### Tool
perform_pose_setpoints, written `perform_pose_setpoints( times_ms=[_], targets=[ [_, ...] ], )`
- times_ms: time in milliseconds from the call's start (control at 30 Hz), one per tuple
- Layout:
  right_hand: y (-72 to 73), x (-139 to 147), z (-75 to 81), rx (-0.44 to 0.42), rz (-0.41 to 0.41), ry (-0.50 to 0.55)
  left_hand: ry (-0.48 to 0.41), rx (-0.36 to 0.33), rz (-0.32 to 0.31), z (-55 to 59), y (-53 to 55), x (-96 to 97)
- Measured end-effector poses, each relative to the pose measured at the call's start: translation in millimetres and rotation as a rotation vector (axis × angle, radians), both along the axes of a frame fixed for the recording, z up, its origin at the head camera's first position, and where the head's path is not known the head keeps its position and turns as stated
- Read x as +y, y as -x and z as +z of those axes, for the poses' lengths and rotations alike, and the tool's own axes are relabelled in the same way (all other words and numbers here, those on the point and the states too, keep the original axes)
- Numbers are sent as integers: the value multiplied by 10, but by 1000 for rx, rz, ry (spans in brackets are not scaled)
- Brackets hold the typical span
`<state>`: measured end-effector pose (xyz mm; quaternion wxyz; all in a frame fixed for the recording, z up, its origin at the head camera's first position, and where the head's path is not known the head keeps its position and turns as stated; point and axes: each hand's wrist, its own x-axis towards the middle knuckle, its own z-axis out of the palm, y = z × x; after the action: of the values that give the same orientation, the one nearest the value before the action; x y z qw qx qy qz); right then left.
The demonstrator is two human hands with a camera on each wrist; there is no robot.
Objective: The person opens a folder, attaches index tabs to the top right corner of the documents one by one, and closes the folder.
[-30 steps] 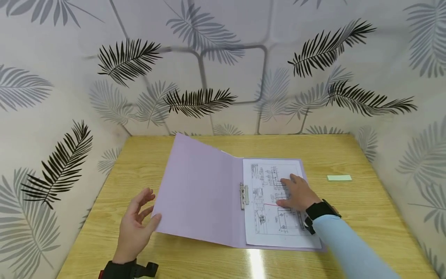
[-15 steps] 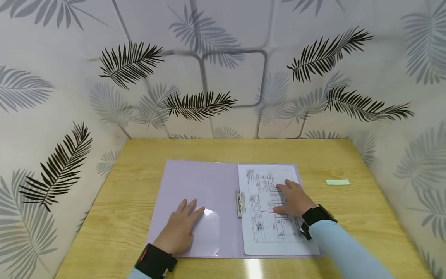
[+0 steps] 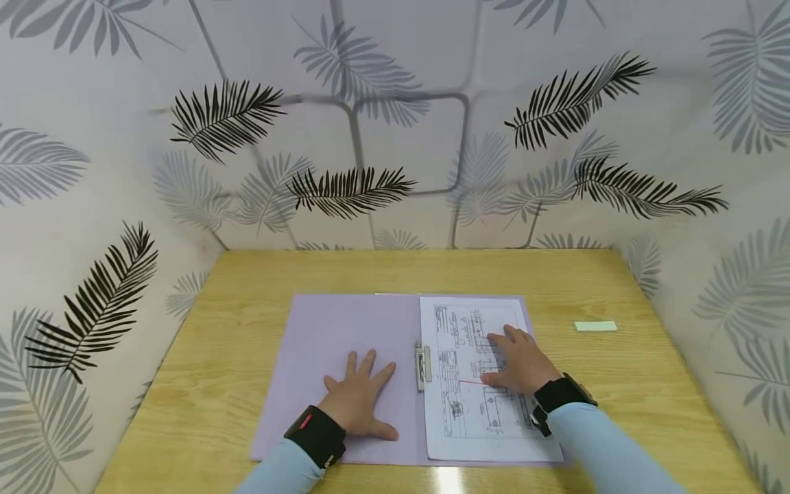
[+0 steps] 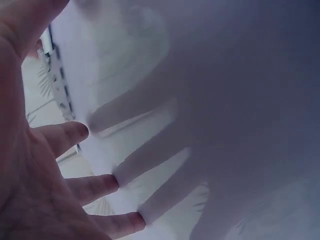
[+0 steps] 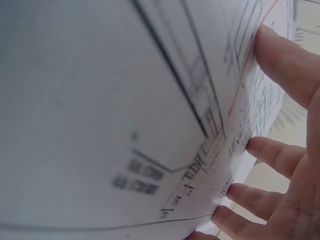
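Note:
A lilac folder (image 3: pixel 302 350) lies spread flat on the table, its metal clip (image 3: pixel 422 367) beside the fold. On its right half rests a sheet of paper (image 3: pixel 444 439) printed with line drawings and one red line. My left hand (image 3: pixel 360 401) is on the left cover with fingers spread; in the left wrist view its fingertips (image 4: pixel 111 182) touch the shiny lilac surface. My right hand (image 3: pixel 521 360) rests on the sheet, fingers apart, and the right wrist view has its fingertips (image 5: pixel 254 143) against the print. Neither hand grips anything.
A small pale green paper strip (image 3: pixel 595 326) lies on the wooden table (image 3: pixel 629 391) to the right of the folder. Leaf-patterned walls (image 3: pixel 382 137) close in the back and both sides.
The folder's left cover, raised and held at its edge by my left hand, has come down flat. My left hand then slid right across it. The right hand stayed on the sheet.

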<state>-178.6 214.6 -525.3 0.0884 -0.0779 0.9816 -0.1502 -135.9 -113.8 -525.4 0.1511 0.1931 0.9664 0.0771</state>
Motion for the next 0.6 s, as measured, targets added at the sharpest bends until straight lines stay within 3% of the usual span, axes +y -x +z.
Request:
perform_pose_setpoints(
  times_ms=[300, 600],
  targets=[
    [-48, -20, -11, 9, 8, 11, 31, 10, -12, -8, -13, 0],
    [-136, -35, -55, 5, 11, 21, 9, 17, -5, -15, -98, -48]
  ],
)
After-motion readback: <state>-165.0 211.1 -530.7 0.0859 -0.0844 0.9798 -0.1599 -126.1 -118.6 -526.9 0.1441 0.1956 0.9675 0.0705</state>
